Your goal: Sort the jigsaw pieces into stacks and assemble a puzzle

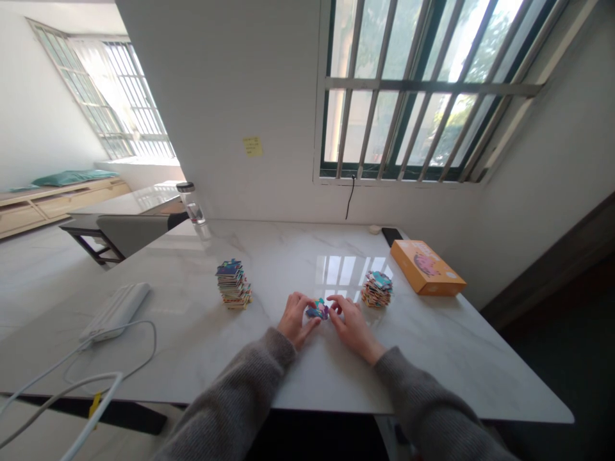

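Small colourful jigsaw puzzle pieces (317, 310) lie together on the white tabletop between my hands, in teal, pink and purple. My left hand (295, 317) grips their left side between thumb and fingers. From the right, my right hand (350, 322) pinches at the purple edge with bent fingers. To the left of my hands rises a tall, uneven stack of puzzle pieces (233, 285). A shorter stack of puzzle pieces (377, 289) stands just beyond my right hand. My fingers partly cover the pieces they hold.
An orange box (427, 267) lies at the right, with a dark phone (393, 237) behind it. A white power strip (116, 312) with trailing cables is on the left. A clear bottle (193, 206) stands at the far left corner of the marbled table (192, 358).
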A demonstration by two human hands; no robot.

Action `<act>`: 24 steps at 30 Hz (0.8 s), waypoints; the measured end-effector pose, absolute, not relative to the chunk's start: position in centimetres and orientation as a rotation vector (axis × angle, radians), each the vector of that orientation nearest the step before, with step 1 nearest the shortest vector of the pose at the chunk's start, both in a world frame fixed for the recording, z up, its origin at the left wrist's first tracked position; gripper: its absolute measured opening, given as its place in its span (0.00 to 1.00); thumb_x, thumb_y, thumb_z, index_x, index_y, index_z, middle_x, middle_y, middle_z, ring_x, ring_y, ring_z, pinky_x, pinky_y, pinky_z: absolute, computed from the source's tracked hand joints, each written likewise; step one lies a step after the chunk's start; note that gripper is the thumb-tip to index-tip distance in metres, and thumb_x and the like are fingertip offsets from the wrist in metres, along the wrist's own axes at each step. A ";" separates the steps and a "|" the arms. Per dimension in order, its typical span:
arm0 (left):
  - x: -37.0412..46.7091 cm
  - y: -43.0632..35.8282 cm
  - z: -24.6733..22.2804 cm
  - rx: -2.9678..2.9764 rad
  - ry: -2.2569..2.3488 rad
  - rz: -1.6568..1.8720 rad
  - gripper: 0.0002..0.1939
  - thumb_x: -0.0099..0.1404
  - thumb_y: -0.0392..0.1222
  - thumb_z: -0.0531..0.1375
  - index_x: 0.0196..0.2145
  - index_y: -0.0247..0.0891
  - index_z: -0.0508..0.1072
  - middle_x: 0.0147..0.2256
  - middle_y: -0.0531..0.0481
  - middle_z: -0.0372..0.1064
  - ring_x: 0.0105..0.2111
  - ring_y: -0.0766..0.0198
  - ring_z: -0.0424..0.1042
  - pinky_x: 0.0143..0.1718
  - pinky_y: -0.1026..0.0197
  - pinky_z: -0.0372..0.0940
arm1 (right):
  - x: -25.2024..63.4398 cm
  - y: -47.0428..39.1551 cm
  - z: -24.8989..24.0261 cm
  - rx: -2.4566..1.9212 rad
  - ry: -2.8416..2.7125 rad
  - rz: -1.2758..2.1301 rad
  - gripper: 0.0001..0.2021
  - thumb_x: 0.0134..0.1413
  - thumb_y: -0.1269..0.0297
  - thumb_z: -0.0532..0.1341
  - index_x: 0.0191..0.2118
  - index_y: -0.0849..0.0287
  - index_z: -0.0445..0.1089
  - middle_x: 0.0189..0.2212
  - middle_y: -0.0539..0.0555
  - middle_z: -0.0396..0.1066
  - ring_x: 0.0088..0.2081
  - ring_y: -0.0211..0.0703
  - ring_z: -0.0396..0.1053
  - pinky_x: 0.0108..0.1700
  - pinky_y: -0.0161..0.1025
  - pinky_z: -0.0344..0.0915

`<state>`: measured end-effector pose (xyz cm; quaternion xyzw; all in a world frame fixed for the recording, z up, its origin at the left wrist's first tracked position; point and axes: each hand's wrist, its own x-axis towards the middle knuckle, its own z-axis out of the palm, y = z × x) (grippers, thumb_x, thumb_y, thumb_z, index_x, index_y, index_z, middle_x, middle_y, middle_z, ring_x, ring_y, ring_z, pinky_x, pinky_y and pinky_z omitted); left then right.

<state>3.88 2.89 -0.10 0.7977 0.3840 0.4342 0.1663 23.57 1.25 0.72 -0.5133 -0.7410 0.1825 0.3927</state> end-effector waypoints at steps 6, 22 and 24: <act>4.2 2.4 0.2 2.311 0.958 1.369 0.13 0.62 0.41 0.65 0.42 0.41 0.65 0.43 0.45 0.61 0.43 0.55 0.65 0.44 0.52 0.68 | 23.2 1.7 0.8 -1.032 -1.548 0.985 0.11 0.63 0.55 0.55 0.46 0.56 0.64 0.33 0.52 0.73 0.34 0.43 0.71 0.38 0.41 0.66; 3.8 1.8 1.4 2.484 0.933 1.242 0.21 0.49 0.27 0.61 0.41 0.43 0.70 0.46 0.45 0.66 0.47 0.52 0.65 0.51 0.48 0.65 | 23.4 1.5 0.6 -0.977 -1.618 0.988 0.16 0.64 0.54 0.56 0.52 0.55 0.62 0.27 0.47 0.64 0.30 0.40 0.65 0.33 0.38 0.64; 3.5 1.7 1.6 2.444 0.953 1.310 0.20 0.46 0.26 0.60 0.38 0.42 0.67 0.44 0.45 0.67 0.46 0.52 0.65 0.49 0.49 0.66 | 23.5 1.4 0.8 -0.976 -1.595 0.971 0.17 0.64 0.55 0.56 0.54 0.55 0.61 0.30 0.48 0.66 0.32 0.41 0.66 0.36 0.39 0.65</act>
